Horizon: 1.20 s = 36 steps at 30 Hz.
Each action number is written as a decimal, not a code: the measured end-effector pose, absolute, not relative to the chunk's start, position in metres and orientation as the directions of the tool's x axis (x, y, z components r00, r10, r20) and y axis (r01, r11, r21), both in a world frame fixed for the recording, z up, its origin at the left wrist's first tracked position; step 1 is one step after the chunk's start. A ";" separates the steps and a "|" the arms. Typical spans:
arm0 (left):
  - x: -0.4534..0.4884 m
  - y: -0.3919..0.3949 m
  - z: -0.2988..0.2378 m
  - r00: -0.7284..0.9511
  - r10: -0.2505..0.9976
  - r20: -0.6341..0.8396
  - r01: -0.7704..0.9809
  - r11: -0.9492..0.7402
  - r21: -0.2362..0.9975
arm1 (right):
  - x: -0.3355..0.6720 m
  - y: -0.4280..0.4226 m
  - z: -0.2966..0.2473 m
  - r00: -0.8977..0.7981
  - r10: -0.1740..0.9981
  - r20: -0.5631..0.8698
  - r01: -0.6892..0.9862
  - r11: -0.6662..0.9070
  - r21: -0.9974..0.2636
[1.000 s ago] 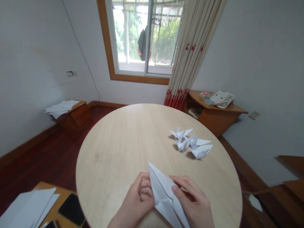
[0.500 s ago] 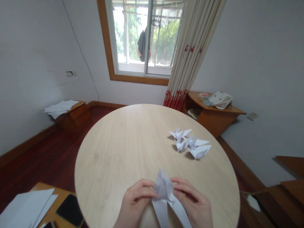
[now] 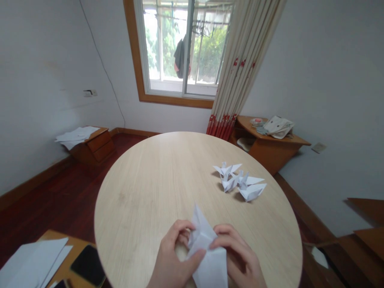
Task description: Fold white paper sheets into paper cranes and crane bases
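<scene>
- The paper (image 3: 211,262) is between the two hands at the near side of the tabletop (image 3: 144,180); whether its lower end touches the wood cannot be told.
- Half a second ago its lower part showed two strips with a gap between them; now a broad panel fills that place, and the point has swung a little to the left.
- It is white and folded, with a narrow sharp tip at the far end, creases around the middle and a wider, flatter part towards the bottom edge of the view.
- The left hand (image 3: 172,254) has its grip on the paper: fingers at the left edge, thumb now laid across the front, where earlier it was at the side.
- The right hand (image 3: 241,256) grasps the right edge, one fingertip on the front near the left thumb.
- The birds (image 3: 240,184), folded from white paper, stay clustered beyond the right hand, wings spread; they overlap.
- Left of the tabletop, sheets (image 3: 31,262) and a dark phone (image 3: 88,265) lie on a wooden stand (image 3: 51,237).
- Farther back are a cabinet (image 3: 103,146), a window (image 3: 165,86) and a curtain (image 3: 240,72).
</scene>
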State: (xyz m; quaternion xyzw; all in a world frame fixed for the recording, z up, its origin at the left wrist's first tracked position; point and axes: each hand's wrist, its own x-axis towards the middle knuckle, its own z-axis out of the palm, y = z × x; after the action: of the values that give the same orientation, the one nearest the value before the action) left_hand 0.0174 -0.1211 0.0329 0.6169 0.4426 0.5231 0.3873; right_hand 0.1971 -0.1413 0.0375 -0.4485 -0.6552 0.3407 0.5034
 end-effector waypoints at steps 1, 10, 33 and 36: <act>0.017 -0.121 0.032 0.083 0.947 0.310 0.161 -0.319 0.934 | 0.197 -0.141 0.037 -0.079 0.935 0.346 0.224 0.355 -0.908; 0.014 -0.119 0.028 0.083 0.854 0.514 0.478 -0.487 0.731 | 0.194 -0.136 0.038 -0.104 0.934 0.341 0.306 0.357 -0.883; 0.001 -0.102 0.050 0.269 0.794 0.545 0.284 -0.606 0.743 | 0.190 -0.125 0.052 -0.228 0.939 0.258 0.492 0.340 -0.802; 0.010 -0.097 0.045 0.293 0.941 0.168 0.103 -0.206 0.973 | 0.188 -0.126 0.044 -0.155 0.944 0.292 0.499 0.330 -0.801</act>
State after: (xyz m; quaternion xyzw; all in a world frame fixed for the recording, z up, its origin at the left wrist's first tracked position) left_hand 0.0099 -0.0971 0.0452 0.6434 0.4057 0.4346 0.4822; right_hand 0.1878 -0.1261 0.0442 -0.5092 -0.7084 0.2754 0.4038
